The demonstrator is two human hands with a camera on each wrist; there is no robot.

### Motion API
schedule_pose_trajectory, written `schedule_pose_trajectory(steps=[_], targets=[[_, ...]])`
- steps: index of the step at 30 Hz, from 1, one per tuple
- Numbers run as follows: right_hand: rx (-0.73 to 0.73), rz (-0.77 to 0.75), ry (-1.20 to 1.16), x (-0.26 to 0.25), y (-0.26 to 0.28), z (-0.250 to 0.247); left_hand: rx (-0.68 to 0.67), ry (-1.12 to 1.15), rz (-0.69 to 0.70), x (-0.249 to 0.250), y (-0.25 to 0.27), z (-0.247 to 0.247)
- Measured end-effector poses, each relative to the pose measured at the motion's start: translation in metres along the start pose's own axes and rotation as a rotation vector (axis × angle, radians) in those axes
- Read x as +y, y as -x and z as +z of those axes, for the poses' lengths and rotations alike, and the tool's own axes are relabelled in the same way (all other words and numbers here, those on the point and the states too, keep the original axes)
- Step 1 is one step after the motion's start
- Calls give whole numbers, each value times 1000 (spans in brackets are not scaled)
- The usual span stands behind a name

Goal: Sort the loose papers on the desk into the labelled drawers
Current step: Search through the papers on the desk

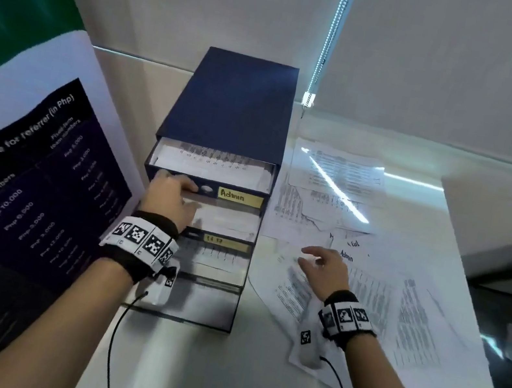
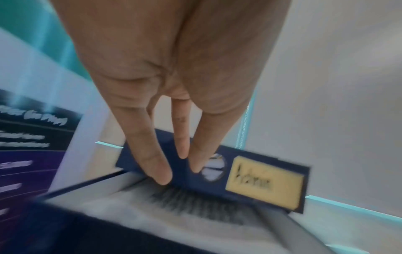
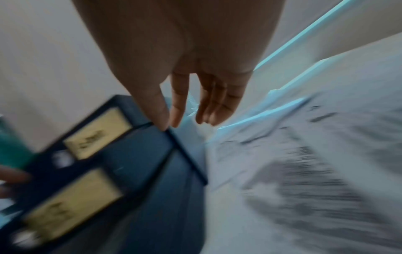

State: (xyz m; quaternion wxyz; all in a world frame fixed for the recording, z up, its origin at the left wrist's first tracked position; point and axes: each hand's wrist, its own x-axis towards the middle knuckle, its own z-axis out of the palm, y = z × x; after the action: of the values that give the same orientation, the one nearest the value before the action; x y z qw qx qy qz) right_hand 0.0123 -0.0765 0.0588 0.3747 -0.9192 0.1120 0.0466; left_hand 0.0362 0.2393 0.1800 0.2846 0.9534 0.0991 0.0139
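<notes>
The drawer cabinet [image 1: 223, 140] stands in the middle of the head view, near the back edge of the white desk [image 1: 182, 369], with a dark poster [image 1: 26, 187] leaning close along its left side and the loose papers [image 1: 369, 282] spread over the desk to its right, out to the desk's right edge. In front of the cabinet, toward the bottom of the frame, a bare strip of desk lies between the two forearms. The cabinet is dark blue; its top drawer [image 1: 211, 169] is pulled partway out and shows printed sheets lying inside, and its front carries a yellow label [image 1: 240, 198] reading "Admin" beside a round finger hole. Below it the lower drawers also stand out, stepped forward, the next one with a yellow label whose writing is too blurred to read. The papers are white sheets with dense printed tables, overlapping at angles; one near the centre bears handwriting. The left hand [image 1: 172, 196] reaches forward at centre left, its straight fingers [image 2: 161, 171] pressed against the front panel of the top drawer just left of the hole, holding nothing. The right hand [image 1: 323, 270] hovers over the papers just right of the cabinet, palm down, fingers loosely spread and empty.
</notes>
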Motion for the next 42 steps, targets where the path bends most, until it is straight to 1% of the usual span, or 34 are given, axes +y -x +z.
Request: schedule_pose_trajectory(steps=[1, 2, 4, 5, 6, 7, 8, 10, 11, 13, 14, 16, 17, 20, 22, 23, 25, 27, 28, 29, 31, 32, 33, 35, 36, 37, 39, 40, 41, 42], targets=[[1, 109, 84, 28, -2, -12, -41, 94, 61, 15, 5, 3], [-1, 231, 162, 59, -4, -25, -142, 217, 95, 31, 10, 8], [1, 501, 255, 111, 1, -51, -454, 491, 99, 65, 23, 31], [2, 618, 270, 134, 6, -62, -595, 609, 71, 80, 29, 49], [0, 699, 261, 150, 13, -71, -700, 683, 26, 91, 34, 71], [-18, 750, 243, 164, 19, -77, -771, 696, -32, 96, 36, 100], [-40, 775, 230, 176, 24, -79, -814, 665, -92, 100, 38, 130], [-57, 761, 219, 193, 31, -77, -836, 551, -220, 101, 44, 194], [-38, 737, 197, 199, 33, -73, -828, 451, -263, 101, 49, 222], [15, 681, 156, 205, 36, -66, -807, 232, -273, 101, 62, 269], [25, 652, 153, 206, 38, -62, -781, 178, -274, 104, 70, 284], [1, 599, 151, 207, 39, -57, -709, 157, -265, 118, 85, 304], [-19, 565, 137, 209, 39, -56, -699, 147, -259, 127, 92, 311], [-66, 386, 57, 217, 39, -57, -769, 94, -286, 149, 110, 330], [-45, 257, 27, 225, 39, -65, -796, 87, -288, 156, 121, 337], [-19, 253, -15, 231, 38, -73, -798, 102, -271, 156, 124, 340], [89, 355, -148, 244, 34, -97, -735, 193, -309, 147, 127, 344], [229, 501, -332, 266, 28, -124, -565, 361, -444, 136, 125, 340], [295, 556, -406, 278, 26, -136, -453, 400, -509, 129, 122, 337], [352, 591, -438, 290, 25, -148, -340, 393, -558, 124, 119, 332], [410, 639, -374, 310, 25, -167, -147, 256, -664, 112, 113, 323], [408, 670, -338, 318, 25, -172, -88, 159, -718, 108, 111, 318], [387, 699, -314, 323, 25, -175, -67, 51, -764, 106, 111, 312], [307, 735, -285, 327, 25, -173, -99, -79, -826, 102, 110, 308], [263, 714, -253, 327, 25, -169, -98, -59, -868, 102, 110, 309], [232, 665, -208, 326, 24, -165, -78, 7, -909, 101, 110, 312], [227, 543, -116, 326, 22, -156, -43, 178, -941, 107, 111, 316], [228, 496, -83, 324, 20, -153, -47, 211, -928, 110, 112, 318], [210, 450, -29, 323, 19, -149, -51, 183, -891, 114, 115, 320], [165, 402, 36, 322, 18, -145, -35, 83, -818, 117, 116, 324]])
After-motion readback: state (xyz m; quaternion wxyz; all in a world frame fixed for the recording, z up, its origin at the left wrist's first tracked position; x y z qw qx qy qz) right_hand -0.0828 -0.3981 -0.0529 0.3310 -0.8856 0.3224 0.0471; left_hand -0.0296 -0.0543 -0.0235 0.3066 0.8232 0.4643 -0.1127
